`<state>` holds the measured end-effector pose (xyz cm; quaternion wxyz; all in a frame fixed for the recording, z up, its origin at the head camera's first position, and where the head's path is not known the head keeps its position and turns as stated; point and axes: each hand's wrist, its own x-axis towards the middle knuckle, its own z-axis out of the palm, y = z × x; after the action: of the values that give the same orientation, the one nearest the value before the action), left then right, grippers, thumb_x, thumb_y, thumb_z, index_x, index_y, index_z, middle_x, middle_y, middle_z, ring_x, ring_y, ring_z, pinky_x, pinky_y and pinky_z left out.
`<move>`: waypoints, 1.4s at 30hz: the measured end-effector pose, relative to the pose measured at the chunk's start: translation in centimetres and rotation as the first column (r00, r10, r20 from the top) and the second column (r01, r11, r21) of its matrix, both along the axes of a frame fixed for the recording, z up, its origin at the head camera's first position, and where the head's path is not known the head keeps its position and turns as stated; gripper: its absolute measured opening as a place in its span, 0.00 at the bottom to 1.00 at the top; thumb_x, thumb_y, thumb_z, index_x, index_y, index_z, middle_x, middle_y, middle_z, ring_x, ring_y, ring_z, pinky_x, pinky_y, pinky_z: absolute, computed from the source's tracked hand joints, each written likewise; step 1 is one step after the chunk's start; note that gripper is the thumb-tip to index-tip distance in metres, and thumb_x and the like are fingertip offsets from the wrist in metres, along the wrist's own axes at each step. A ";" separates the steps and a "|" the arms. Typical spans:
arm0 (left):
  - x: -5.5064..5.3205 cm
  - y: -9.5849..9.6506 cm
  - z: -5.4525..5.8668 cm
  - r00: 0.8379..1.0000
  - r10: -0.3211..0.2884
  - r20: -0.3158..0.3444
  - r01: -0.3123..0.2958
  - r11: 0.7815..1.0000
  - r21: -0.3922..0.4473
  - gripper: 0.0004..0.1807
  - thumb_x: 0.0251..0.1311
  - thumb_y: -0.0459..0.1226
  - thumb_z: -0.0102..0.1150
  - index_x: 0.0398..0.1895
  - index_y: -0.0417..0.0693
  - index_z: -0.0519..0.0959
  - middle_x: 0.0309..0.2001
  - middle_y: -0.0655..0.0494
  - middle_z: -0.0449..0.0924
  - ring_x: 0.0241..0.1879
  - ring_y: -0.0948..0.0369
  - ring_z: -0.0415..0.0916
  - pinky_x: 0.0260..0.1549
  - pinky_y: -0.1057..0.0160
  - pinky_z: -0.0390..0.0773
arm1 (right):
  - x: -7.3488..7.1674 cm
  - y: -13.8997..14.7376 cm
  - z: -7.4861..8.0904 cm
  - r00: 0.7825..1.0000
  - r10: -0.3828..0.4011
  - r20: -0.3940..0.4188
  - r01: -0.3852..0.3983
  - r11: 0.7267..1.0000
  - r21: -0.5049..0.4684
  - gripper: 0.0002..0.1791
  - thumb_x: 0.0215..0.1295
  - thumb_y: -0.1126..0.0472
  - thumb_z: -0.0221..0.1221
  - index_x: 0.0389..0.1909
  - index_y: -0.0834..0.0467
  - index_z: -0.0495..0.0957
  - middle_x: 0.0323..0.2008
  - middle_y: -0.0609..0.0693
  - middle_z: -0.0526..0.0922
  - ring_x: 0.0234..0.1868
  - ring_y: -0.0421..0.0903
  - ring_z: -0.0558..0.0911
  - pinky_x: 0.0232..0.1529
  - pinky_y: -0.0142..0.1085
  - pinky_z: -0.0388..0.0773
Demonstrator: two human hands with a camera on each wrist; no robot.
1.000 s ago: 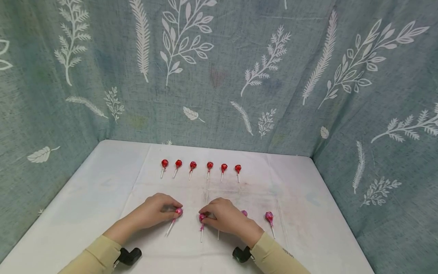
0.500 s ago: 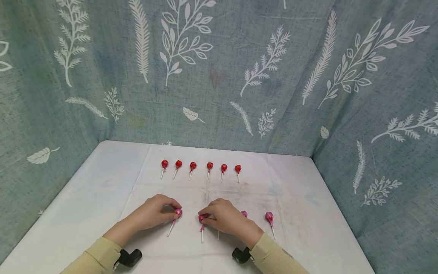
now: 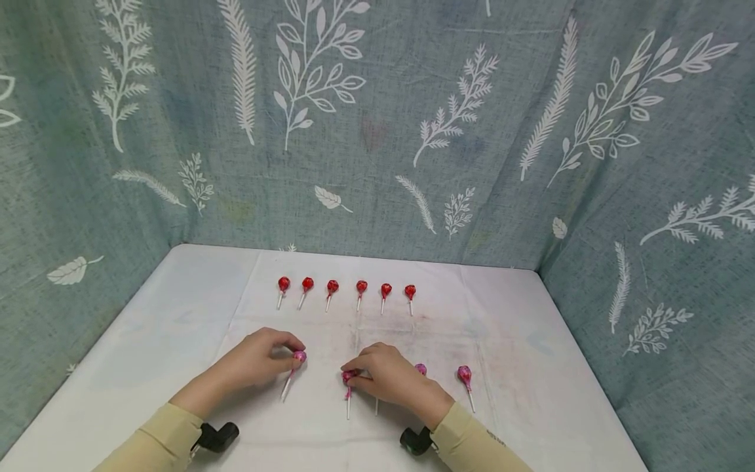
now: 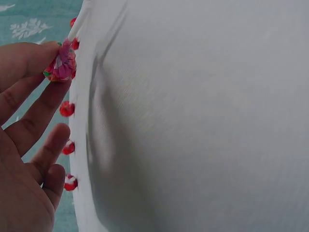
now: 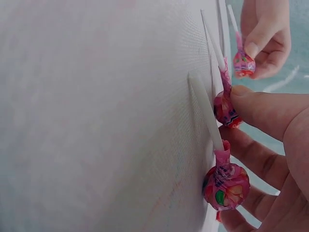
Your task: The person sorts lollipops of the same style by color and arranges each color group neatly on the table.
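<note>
My left hand [image 3: 259,357] pinches the wrapped head of a pink lollipop [image 3: 299,356] between thumb and fingers, its white stick slanting down toward me. In the left wrist view, the lollipop's head [image 4: 63,65] shows beyond the table edge, and the other fingers spread loosely. To the right, my right hand [image 3: 386,372] pinches a second pink lollipop [image 3: 347,377] by the head, its stick pointing at me. Close under that palm is another pink lollipop [image 5: 227,186], of which the head view shows only the stick [image 3: 377,406].
A row of several red lollipops [image 3: 362,286] runs along the back of the white-covered table [image 3: 531,419]. Right of my right hand lie a partly hidden pink lollipop [image 3: 421,368] and one in full view [image 3: 464,375]. A patterned curtain [image 3: 377,170] encloses the back and sides.
My left hand has shifted left and slightly toward the back, carrying its pink lollipop along. The right hand has stayed almost still on its lollipop.
</note>
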<state>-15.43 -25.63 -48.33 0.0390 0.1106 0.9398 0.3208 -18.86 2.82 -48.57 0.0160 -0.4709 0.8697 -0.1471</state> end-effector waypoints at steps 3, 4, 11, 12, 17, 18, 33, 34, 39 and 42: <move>-0.5 -0.7 0.3 1.000 0.025 0.007 -0.025 1.000 -0.006 0.10 0.48 0.49 0.65 0.36 0.72 0.79 0.36 0.78 0.77 0.48 0.67 0.72 0.53 0.52 0.68 | 0.0 0.0 0.0 1.000 -0.005 -0.001 0.005 1.000 0.002 0.14 0.57 0.46 0.59 0.45 0.39 0.80 0.34 0.30 0.79 0.37 0.30 0.74 0.45 0.30 0.70; -0.6 -1.0 0.4 0.999 0.031 0.006 -0.031 0.999 -0.008 0.10 0.48 0.49 0.65 0.36 0.72 0.78 0.36 0.78 0.77 0.48 0.67 0.72 0.53 0.52 0.68 | 0.0 0.0 0.0 1.000 -0.005 -0.001 0.005 1.000 0.001 0.14 0.57 0.46 0.59 0.45 0.39 0.80 0.34 0.31 0.80 0.37 0.30 0.74 0.45 0.31 0.70; -1.9 -3.1 1.1 0.998 0.062 0.011 -0.062 0.998 -0.012 0.12 0.50 0.55 0.61 0.39 0.70 0.78 0.39 0.74 0.77 0.51 0.62 0.71 0.52 0.48 0.67 | 0.1 0.0 0.1 1.000 -0.002 0.003 0.002 1.000 -0.004 0.14 0.57 0.47 0.59 0.45 0.40 0.80 0.34 0.31 0.80 0.36 0.30 0.75 0.44 0.30 0.70; -2.1 -3.4 1.2 0.998 0.070 0.010 -0.070 0.997 -0.017 0.13 0.50 0.55 0.60 0.40 0.70 0.78 0.39 0.74 0.77 0.51 0.61 0.71 0.52 0.48 0.67 | 0.0 0.0 0.1 1.000 -0.001 0.000 0.001 1.000 -0.003 0.14 0.57 0.47 0.59 0.45 0.40 0.80 0.34 0.31 0.80 0.36 0.30 0.75 0.44 0.30 0.70; -2.9 -5.0 1.5 0.996 0.093 -0.003 -0.093 0.995 -0.032 0.16 0.51 0.57 0.59 0.42 0.67 0.78 0.41 0.70 0.78 0.52 0.58 0.71 0.49 0.48 0.68 | 0.0 0.0 0.1 1.000 0.001 -0.014 -0.001 1.000 0.002 0.14 0.57 0.46 0.59 0.45 0.39 0.80 0.34 0.31 0.79 0.36 0.30 0.74 0.43 0.30 0.71; -3.1 -5.3 1.5 0.995 0.103 0.000 -0.103 0.994 -0.035 0.17 0.51 0.57 0.59 0.43 0.67 0.79 0.42 0.70 0.79 0.52 0.58 0.70 0.49 0.48 0.68 | 0.0 0.0 0.1 1.000 0.000 -0.015 0.000 1.000 0.003 0.14 0.57 0.46 0.58 0.45 0.39 0.80 0.34 0.31 0.79 0.36 0.30 0.74 0.43 0.30 0.71; -5.5 -7.3 -0.6 0.979 0.186 0.080 -0.183 0.982 -0.048 0.19 0.51 0.56 0.59 0.44 0.63 0.78 0.45 0.59 0.78 0.53 0.52 0.70 0.49 0.45 0.67 | -0.1 0.0 -0.1 1.000 -0.001 0.012 0.001 1.000 0.000 0.15 0.58 0.45 0.58 0.46 0.39 0.79 0.33 0.30 0.78 0.36 0.31 0.74 0.41 0.27 0.70; -5.6 -7.4 -0.7 0.980 0.182 0.077 -0.179 0.983 -0.048 0.19 0.51 0.56 0.59 0.44 0.62 0.78 0.45 0.59 0.78 0.53 0.52 0.70 0.49 0.45 0.67 | -0.1 0.0 -0.1 1.000 -0.001 0.013 0.001 1.000 -0.002 0.15 0.58 0.45 0.58 0.46 0.39 0.80 0.33 0.30 0.78 0.36 0.31 0.74 0.41 0.27 0.70; -5.9 -7.6 -1.3 0.981 0.182 0.070 -0.179 0.982 -0.055 0.19 0.51 0.56 0.59 0.44 0.61 0.78 0.44 0.60 0.79 0.53 0.52 0.71 0.51 0.45 0.66 | -0.1 0.1 -0.2 1.000 0.007 0.017 -0.007 1.000 -0.010 0.15 0.58 0.45 0.58 0.46 0.39 0.79 0.33 0.29 0.78 0.35 0.31 0.75 0.40 0.26 0.70; -6.1 -7.6 -1.5 0.981 0.184 0.058 -0.181 0.982 -0.054 0.18 0.51 0.56 0.60 0.43 0.62 0.78 0.44 0.60 0.79 0.53 0.52 0.70 0.52 0.44 0.65 | -0.1 0.1 -0.2 1.000 0.005 0.020 -0.005 1.000 -0.012 0.14 0.58 0.45 0.58 0.46 0.39 0.79 0.32 0.29 0.77 0.35 0.32 0.75 0.39 0.25 0.70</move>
<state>-21.48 -33.27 -49.82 0.0416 0.0127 0.9518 0.3035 -18.99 2.92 -48.74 0.0222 -0.4715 0.8675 -0.1571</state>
